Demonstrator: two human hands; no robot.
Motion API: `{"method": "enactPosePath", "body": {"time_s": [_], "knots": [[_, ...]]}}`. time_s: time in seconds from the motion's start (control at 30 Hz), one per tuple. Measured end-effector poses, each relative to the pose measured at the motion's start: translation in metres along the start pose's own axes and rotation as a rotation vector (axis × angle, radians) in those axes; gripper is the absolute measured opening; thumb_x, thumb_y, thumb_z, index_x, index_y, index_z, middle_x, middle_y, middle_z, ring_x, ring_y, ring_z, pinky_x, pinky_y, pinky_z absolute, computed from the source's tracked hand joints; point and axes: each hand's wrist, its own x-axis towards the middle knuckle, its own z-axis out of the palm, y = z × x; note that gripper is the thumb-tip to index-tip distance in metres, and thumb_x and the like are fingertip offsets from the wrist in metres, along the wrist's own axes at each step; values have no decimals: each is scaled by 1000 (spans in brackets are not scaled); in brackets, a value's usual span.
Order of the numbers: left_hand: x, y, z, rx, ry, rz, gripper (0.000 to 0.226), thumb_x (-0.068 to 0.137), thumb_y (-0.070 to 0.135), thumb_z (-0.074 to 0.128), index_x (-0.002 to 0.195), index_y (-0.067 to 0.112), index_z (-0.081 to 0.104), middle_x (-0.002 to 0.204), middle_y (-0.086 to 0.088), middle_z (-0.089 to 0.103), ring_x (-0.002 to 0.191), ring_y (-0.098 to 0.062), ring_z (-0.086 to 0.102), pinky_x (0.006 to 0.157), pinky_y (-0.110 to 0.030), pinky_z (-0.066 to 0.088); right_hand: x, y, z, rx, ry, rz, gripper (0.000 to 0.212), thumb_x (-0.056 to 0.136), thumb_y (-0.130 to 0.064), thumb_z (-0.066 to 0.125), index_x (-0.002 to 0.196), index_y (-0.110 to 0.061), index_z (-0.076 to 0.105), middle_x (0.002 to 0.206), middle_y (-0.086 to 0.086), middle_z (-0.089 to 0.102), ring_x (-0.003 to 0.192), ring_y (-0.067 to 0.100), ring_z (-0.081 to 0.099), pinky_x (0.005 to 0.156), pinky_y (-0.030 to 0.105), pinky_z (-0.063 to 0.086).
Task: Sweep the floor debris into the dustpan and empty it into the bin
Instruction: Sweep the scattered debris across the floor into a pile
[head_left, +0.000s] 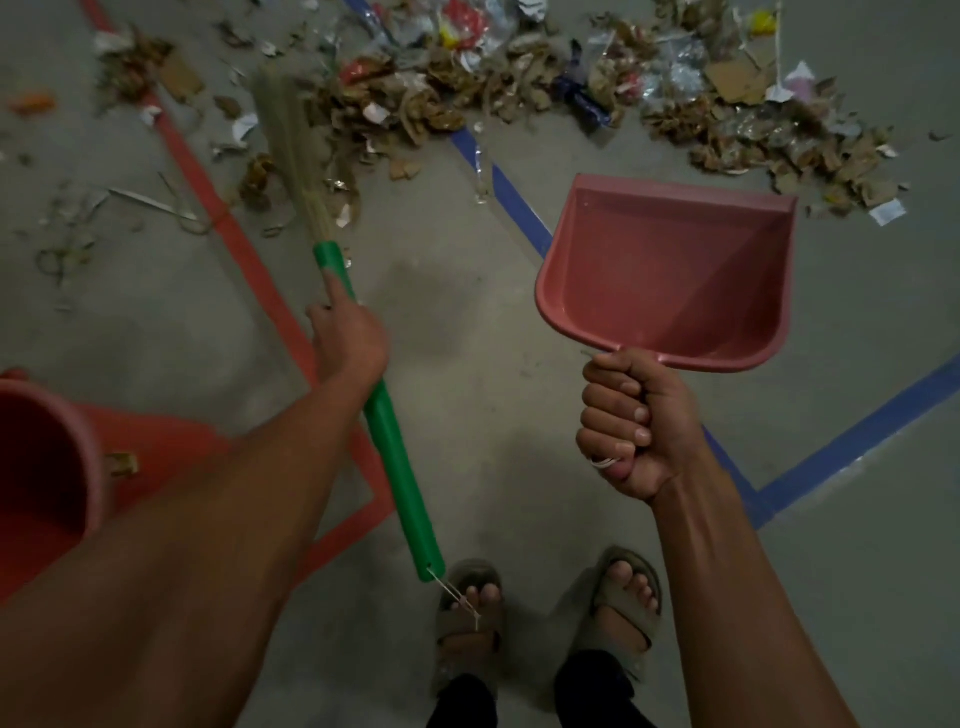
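Observation:
My left hand (349, 338) grips the green handle of a grass broom (395, 457), index finger laid along it. The bristles (288, 140) point up into a wide pile of debris (519, 93): torn cardboard, dry leaves, foil and plastic wrappers across the top of the view. My right hand (631, 426) holds the handle of a pink dustpan (670, 275), lifted off the floor with its inside facing me and nothing in it. A red bin (47, 467) stands at the lower left, its mouth open upward.
Red tape (244, 260) and blue tape (524, 208) lines cross the grey concrete floor. Smaller scraps (67, 234) lie scattered left of the broom. My feet in sandals (613, 603) stand at the bottom middle.

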Motion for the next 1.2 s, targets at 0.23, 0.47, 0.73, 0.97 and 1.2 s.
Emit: {"method": "enactPosePath", "body": {"time_s": [0.23, 0.47, 0.73, 0.97, 1.2], "knots": [[-68, -50, 30, -134, -146, 222, 64, 106, 29, 48, 164, 30, 20, 131, -19, 51, 116, -37, 54, 103, -41, 43, 13, 40, 20, -68, 32, 74, 43, 95, -19, 46, 55, -24, 32, 43, -10, 13, 32, 7, 7, 32, 17, 14], [-39, -102, 29, 175, -468, 179, 65, 101, 25, 50, 162, 32, 29, 128, -24, 59, 115, -43, 61, 94, -39, 52, 24, 63, 24, -97, 23, 139, 43, 97, -19, 45, 55, -23, 33, 39, -9, 22, 32, 6, 8, 34, 18, 12], [37, -122, -34, 142, -154, -309, 61, 98, 28, 56, 155, 14, 37, 141, -25, 53, 127, -45, 56, 104, -46, 48, 31, 67, 30, -119, 21, 156, 44, 97, -19, 42, 55, -23, 33, 43, -10, 14, 32, 6, 7, 35, 18, 10], [13, -108, -39, 25, -23, -208, 69, 107, 29, 41, 166, 21, 6, 141, -28, 47, 123, -47, 53, 101, -50, 44, 29, 64, 20, -89, -20, 175, 42, 96, -20, 44, 55, -23, 34, 41, -10, 17, 28, 6, 13, 35, 17, 12], [-53, -32, 19, -80, -73, 188, 67, 108, 29, 44, 165, 21, 10, 135, -25, 49, 113, -45, 57, 94, -45, 46, 3, 31, -1, -28, 13, 72, 42, 96, -19, 46, 56, -23, 34, 42, -10, 16, 31, 7, 10, 35, 17, 13]]}}
